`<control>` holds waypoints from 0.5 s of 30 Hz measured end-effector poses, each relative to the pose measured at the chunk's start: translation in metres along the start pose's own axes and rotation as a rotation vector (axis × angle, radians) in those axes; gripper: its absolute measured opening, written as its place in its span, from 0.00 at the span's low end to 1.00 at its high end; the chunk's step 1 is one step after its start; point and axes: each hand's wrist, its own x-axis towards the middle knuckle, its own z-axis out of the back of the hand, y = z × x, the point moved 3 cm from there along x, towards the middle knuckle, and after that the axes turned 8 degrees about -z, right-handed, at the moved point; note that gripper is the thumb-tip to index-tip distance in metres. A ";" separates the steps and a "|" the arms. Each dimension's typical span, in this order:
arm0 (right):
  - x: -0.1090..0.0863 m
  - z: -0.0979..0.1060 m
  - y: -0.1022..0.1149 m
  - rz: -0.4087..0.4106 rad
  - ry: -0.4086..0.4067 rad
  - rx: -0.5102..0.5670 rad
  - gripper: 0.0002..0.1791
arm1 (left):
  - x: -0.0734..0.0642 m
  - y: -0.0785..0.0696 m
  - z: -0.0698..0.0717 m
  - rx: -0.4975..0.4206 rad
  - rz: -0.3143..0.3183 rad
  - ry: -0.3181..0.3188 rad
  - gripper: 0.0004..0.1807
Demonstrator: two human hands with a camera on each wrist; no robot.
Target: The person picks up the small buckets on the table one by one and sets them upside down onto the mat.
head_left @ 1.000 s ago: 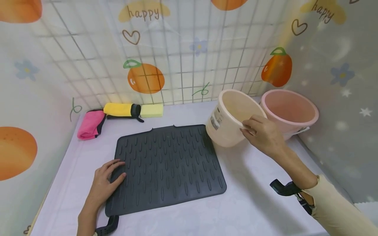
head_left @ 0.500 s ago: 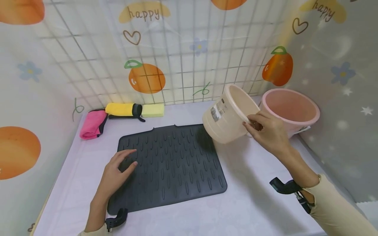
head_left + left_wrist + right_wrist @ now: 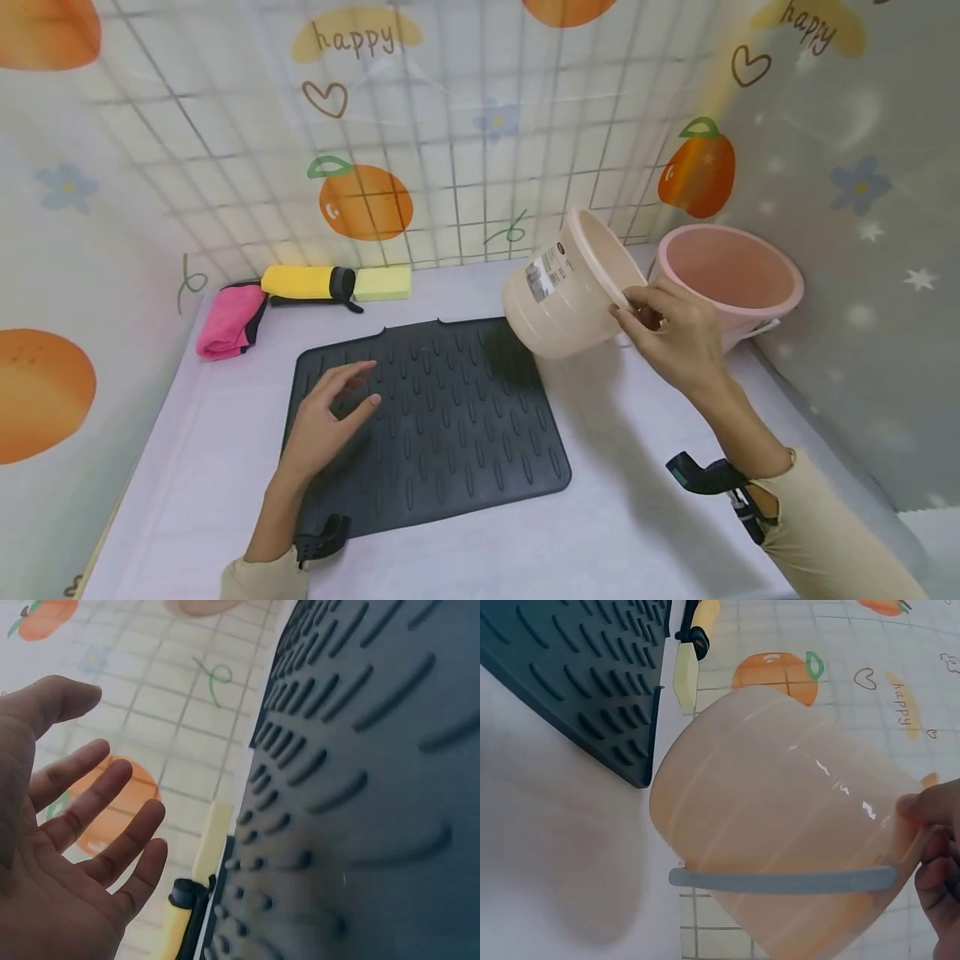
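My right hand (image 3: 678, 333) pinches the rim of a cream bucket (image 3: 558, 304), thumb outside and fingers over the edge. The bucket is tilted, its mouth toward the upper right, above the table by the mat's far right corner. In the right wrist view the bucket's side (image 3: 780, 780) and its grey handle (image 3: 780, 880) show. My left hand (image 3: 322, 425) hovers over the left part of a dark grey ridged mat (image 3: 450, 433). Its fingers are spread and hold nothing, as the left hand (image 3: 82, 847) in the left wrist view also shows.
A pink bucket (image 3: 731, 275) stands at the back right, close behind my right hand. Along the back left lie a folded pink cloth (image 3: 232, 321), a rolled yellow cloth (image 3: 300, 283) with black trim and a pale yellow sponge (image 3: 384, 283). A patterned curtain over a grid forms the back.
The cream bucket has been raised, tilted further and shifted left in my right hand's pinch. My left hand has lifted off the mat's left edge and moved right over it.
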 end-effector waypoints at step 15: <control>-0.008 0.003 0.001 -0.096 -0.015 0.006 0.13 | 0.027 -0.051 -0.011 -0.155 -0.014 0.006 0.33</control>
